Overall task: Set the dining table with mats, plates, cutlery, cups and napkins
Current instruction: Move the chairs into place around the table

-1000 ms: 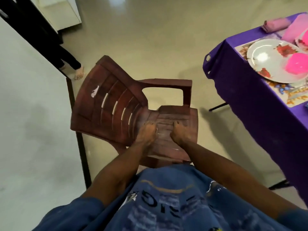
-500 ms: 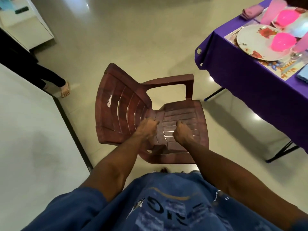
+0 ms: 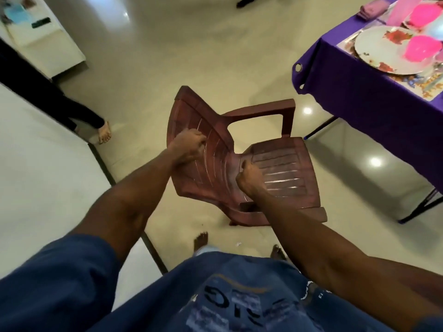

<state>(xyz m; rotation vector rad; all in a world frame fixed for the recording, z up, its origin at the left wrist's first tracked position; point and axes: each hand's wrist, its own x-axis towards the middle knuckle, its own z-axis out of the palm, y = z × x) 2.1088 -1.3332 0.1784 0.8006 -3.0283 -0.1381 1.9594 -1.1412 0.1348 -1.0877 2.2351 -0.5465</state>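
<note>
A brown plastic armchair stands on the floor in front of me, its seat turned toward the table. My left hand grips the slatted backrest, fingers curled into the slats. My right hand grips the chair where the seat meets the back. At top right is the table under a purple cloth. On it lie a patterned mat, a white flowered plate, a pink bowl, a pink cup and a folded pink napkin.
A white surface with a dark edge runs along my left. A white counter stands at far left. Another person's bare foot is by that edge. Dark table legs angle out at right. My bare feet stand behind the chair.
My left hand has moved from the seat up onto the backrest. The chair has turned and now sits farther out in front of me, nearer the table.
</note>
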